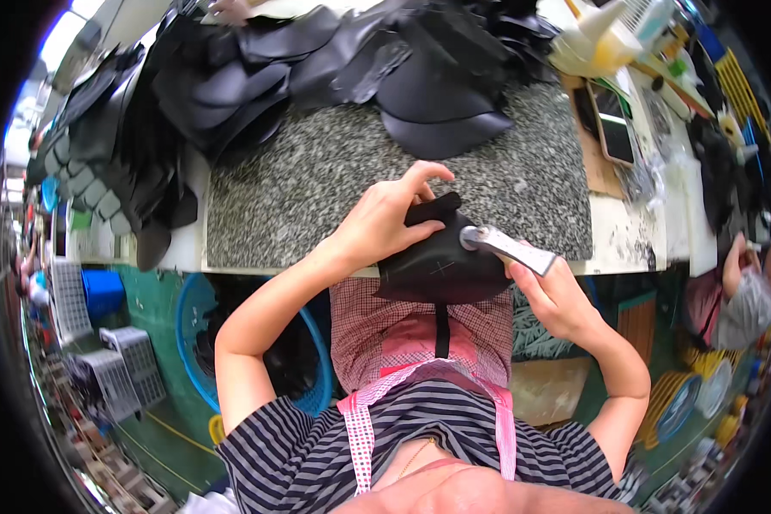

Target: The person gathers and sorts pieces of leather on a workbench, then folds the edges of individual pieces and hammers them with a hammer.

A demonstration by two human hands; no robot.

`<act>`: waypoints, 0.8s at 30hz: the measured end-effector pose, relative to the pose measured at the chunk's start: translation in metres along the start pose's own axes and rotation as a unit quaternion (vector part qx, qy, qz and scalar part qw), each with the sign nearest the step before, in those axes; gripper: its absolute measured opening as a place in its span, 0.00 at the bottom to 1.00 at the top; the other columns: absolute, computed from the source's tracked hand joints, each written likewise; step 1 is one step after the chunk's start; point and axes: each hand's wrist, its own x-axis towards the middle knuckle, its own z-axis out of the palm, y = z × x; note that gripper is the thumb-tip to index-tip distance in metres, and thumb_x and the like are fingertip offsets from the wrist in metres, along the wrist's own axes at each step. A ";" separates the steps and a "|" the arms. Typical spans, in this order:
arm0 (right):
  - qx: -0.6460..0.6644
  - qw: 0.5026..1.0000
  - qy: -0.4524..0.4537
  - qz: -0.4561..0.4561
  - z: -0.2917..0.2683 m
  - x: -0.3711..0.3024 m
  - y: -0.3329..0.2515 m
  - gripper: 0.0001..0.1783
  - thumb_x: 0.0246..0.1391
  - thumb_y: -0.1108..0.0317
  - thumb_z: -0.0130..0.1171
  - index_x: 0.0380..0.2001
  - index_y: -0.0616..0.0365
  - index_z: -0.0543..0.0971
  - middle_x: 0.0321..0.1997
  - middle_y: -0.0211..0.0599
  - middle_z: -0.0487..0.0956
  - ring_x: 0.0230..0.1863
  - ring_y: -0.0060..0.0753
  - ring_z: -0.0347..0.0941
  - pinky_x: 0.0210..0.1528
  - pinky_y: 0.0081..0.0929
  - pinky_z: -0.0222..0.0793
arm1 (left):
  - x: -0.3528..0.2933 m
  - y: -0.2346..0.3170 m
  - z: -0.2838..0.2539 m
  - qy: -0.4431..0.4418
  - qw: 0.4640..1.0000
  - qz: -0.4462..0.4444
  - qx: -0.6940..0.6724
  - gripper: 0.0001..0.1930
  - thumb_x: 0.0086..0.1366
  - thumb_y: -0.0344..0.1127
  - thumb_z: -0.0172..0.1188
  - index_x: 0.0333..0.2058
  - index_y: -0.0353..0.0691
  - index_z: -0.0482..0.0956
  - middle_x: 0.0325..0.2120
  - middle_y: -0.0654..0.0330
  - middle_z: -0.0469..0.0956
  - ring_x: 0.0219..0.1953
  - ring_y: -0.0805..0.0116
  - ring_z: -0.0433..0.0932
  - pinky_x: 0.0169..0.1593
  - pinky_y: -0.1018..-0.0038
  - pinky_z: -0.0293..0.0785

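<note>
A curved black leather piece with a light cross mark lies over the near edge of the stone slab. My left hand is closed on its upper left part, thumb and fingers pinching a folded edge. In my right hand is a metal hammer. Its round face touches or hovers just over the leather's right side; I cannot tell which. The hammer's handle is mostly hidden by my fingers.
Black leather pieces are heaped along the slab's far side and spill left. At the right are a phone and a yellowish plastic bottle. A blue basket stands below on the left, and another person's arm shows at far right.
</note>
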 end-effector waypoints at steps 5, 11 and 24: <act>-0.005 1.000 0.009 0.000 0.006 0.006 0.010 0.16 0.72 0.64 0.49 0.48 0.67 0.77 0.23 0.58 0.76 0.28 0.65 0.74 0.31 0.51 0.67 | -0.002 0.002 0.000 -0.019 0.972 0.128 0.194 0.09 0.58 0.32 0.71 0.39 0.42 0.87 0.39 0.59 0.81 0.36 0.55 0.84 0.40 0.66 0.79; 0.029 0.999 0.011 -0.041 0.013 0.006 0.008 0.19 0.72 0.64 0.46 0.55 0.66 0.76 0.25 0.60 0.76 0.29 0.65 0.74 0.32 0.50 0.68 | -0.004 0.004 0.003 0.039 0.983 0.030 0.179 0.12 0.54 0.33 0.74 0.39 0.42 0.89 0.32 0.56 0.84 0.37 0.55 0.85 0.43 0.66 0.79; 0.031 0.998 -0.037 0.046 -0.007 0.013 -0.012 0.21 0.74 0.61 0.44 0.61 0.60 0.75 0.30 0.60 0.78 0.32 0.64 0.76 0.38 0.50 0.70 | -0.005 0.002 0.003 0.080 0.991 -0.064 0.084 0.15 0.53 0.33 0.77 0.40 0.36 0.89 0.34 0.55 0.86 0.39 0.62 0.86 0.47 0.71 0.78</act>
